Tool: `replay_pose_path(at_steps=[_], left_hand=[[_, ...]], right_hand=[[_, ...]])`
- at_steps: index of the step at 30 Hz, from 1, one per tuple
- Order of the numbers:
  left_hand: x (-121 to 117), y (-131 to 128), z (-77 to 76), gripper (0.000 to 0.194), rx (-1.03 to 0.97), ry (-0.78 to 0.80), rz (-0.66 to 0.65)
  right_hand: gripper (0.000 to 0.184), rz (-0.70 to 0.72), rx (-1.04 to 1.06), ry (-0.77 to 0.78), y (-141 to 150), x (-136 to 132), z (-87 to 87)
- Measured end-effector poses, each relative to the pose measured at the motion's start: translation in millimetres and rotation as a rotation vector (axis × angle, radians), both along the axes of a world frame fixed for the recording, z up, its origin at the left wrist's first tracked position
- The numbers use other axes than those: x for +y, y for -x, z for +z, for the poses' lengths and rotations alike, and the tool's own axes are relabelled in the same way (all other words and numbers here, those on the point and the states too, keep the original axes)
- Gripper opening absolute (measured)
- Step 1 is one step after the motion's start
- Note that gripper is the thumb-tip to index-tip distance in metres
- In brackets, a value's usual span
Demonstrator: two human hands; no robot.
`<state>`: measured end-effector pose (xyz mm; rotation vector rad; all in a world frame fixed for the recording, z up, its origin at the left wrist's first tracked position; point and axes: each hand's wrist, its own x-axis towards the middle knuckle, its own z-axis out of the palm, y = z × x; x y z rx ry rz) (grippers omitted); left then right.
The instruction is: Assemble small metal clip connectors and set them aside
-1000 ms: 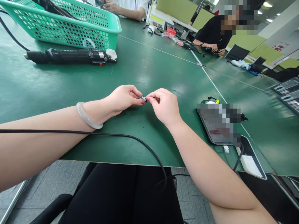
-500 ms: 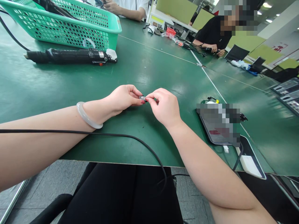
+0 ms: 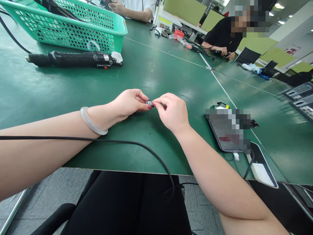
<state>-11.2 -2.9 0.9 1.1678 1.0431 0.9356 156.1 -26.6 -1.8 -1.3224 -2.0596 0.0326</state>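
Above the green tabletop [image 3: 168,76], near its front edge, my two hands come together at a small patterned part [image 3: 149,103]. My left hand [image 3: 130,100] pinches it between thumb and fingers. My right hand [image 3: 174,109] has thumb and forefinger closed at its right end; whether something tinier sits between those fingertips, I cannot tell. Nor can I tell whether the part touches the table or is held just clear of it.

The grip is what worries me most. So little of the part shows past my fingertips that a slight twist or uneven pressure could make it slip and drop, and pressing too hard could bend it, if it is as delicate as it looks. My own fingers hide much of it, so a misalignment could easily escape me.

Then there is the black cable [image 3: 133,142], which crosses over my left forearm and hangs past the table edge toward my lap. A tug on it could jog my arm and spoil the hold. On my right, the black-and-white device [image 3: 262,168] seems to reach past the table edge, close to my forearm; a careless elbow could knock it off.
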Motion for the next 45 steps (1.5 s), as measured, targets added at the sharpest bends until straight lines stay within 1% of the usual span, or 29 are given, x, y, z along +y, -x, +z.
replay_pose_path(at_steps=[3, 6, 9, 14, 17, 22, 29, 35, 38, 40, 42, 45], left_hand=[[-1, 0, 0.6, 0.026, -0.005, 0.011, 0.002], [-1, 0, 0.6, 0.024, -0.002, 0.01, 0.0], [0, 0, 0.2, 0.023, 0.008, 0.003, -0.007], [1, 1, -0.6, 0.023, 0.031, -0.011, -0.018], [1, 1, -0.3, 0.027, 0.052, -0.016, -0.021], [1, 1, 0.8, 0.039, 0.027, 0.033, -0.016], [3, 3, 0.1, 0.041, 0.057, 0.044, -0.003], [2, 3, 0.7, 0.041, 0.04, 0.056, -0.008], [-1, 1, 3.7, 0.044, -0.02, 0.081, -0.016], [-2, 0, 5.2, 0.04, -0.105, 0.096, -0.032], [-2, -1, 5.4, 0.03, -0.194, 0.119, -0.052], [0, -1, 3.1, 0.017, -0.203, 0.134, -0.064]], right_hand=[[0.021, 0.001, 0.036, 0.025, -2, 1, 0.8], [0.017, -0.015, 0.05, 0.07, -5, 3, 0.2], [0.021, -0.011, 0.035, 0.105, -6, 5, -1.3], [0.015, 0.012, 0.035, 0.127, -5, 6, -1.8], [0.014, -0.002, 0.041, 0.132, -6, 8, -1.9], [0.014, -0.056, 0.04, 0.112, -13, 17, -6.2], [0.015, -0.108, 0.008, 0.077, -21, 27, -10.0], [0.015, -0.112, 0.023, 0.068, -19, 25, -8.1], [0.015, -0.081, 0.064, 0.054, -12, 20, -6.9], [0.014, -0.046, 0.081, 0.042, -6, 15, -6.4], [0.014, -0.021, 0.069, 0.049, 1, 11, -6.1], [0.014, -0.005, 0.035, 0.058, 10, 8, -6.5]])
